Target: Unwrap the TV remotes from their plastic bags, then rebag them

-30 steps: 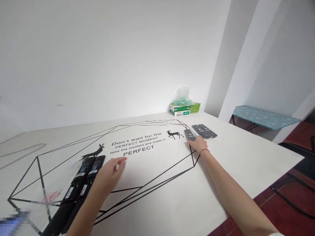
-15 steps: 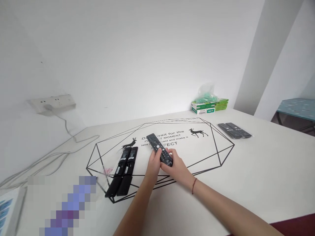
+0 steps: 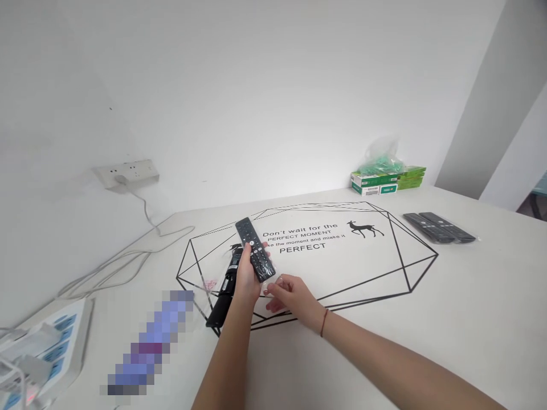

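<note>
A black remote control (image 3: 252, 245) sits tilted in my left hand (image 3: 247, 279), its button side up and my fingers closed round its sides. Clear plastic wrap shines over its lower end. My right hand (image 3: 294, 299) pinches the loose end of this clear plastic wrap (image 3: 272, 282) just below the remote. Behind my left wrist lie more black remotes (image 3: 222, 304), backs up on the table, partly hidden by my hand and forearm. Two further remotes (image 3: 440, 226) in clear plastic lie side by side at the table's right.
The white table (image 3: 363, 353) carries a printed deer and lettering. Green and white boxes (image 3: 376, 181) with a plastic bag (image 3: 382, 159) on top stand by the wall. At left are a power strip (image 3: 68, 341), grey cables (image 3: 128, 259) and a blurred-out bluish object (image 3: 154, 336).
My left hand has taken the remote up and to the left. My right hand has left the remote's body and now pinches plastic at its lower end. The view has turned left.
</note>
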Motion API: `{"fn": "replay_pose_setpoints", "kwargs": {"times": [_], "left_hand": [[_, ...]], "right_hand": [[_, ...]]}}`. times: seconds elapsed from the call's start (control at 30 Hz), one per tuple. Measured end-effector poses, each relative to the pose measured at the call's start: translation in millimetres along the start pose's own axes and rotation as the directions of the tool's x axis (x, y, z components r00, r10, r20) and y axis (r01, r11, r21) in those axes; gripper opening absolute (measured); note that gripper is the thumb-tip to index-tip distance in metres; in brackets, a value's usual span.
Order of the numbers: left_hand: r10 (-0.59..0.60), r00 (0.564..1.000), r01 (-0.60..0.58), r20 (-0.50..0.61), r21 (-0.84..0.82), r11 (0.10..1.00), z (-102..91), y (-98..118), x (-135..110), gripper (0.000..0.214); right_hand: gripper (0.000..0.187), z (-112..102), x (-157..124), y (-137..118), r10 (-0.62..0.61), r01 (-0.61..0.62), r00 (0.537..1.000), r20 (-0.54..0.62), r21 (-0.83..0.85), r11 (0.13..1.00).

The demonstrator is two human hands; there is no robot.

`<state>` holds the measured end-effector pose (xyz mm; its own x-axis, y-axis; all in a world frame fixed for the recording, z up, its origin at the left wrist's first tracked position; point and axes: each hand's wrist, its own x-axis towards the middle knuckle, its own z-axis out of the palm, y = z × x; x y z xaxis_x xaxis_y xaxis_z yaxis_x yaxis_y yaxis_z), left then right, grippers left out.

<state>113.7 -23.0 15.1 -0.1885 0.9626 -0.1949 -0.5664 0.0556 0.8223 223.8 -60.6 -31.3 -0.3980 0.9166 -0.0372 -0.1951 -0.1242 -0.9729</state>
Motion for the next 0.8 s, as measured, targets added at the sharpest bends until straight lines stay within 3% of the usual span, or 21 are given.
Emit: {"fn": "replay_pose_setpoints", "kwargs": {"times": [0.07,0.17,0.43,0.57,0.67,0.8], "left_hand": [[0.010,0.999,-0.011,0.041,0.031,0.999,2.3,1,-3,0.040],[0.042,0.995,-0.048,0.088,0.062,0.997,6.0,1,-8,0.039],[0.161,0.973,-0.173,0.163,0.065,0.983,4.7,2,-12,0.039],[0.272,0.956,-0.281,0.106,0.080,0.956,2.7,9,-13,0.045],[0.418,0.909,-0.413,-0.011,0.124,0.902,-4.5,40,-13,0.039],[0.563,0.806,-0.543,-0.182,0.148,0.826,-24.4,112,-18,0.030]], "right_hand": [[0.040,-2,-3,-2,0.086,-0.094,0.995,0.055,0.160,0.983],[0.047,-4,-7,-4,0.098,-0.119,0.990,0.096,0.234,0.965],[0.039,-8,-8,-8,0.088,-0.122,0.980,0.176,0.195,0.973],[0.037,-10,-8,-7,0.095,-0.128,0.961,0.258,0.113,0.985],[0.036,-10,-9,-2,0.076,-0.089,0.959,0.273,0.036,0.995],[0.035,-10,-9,0,0.049,-0.044,0.950,0.308,-0.022,0.999]]}}
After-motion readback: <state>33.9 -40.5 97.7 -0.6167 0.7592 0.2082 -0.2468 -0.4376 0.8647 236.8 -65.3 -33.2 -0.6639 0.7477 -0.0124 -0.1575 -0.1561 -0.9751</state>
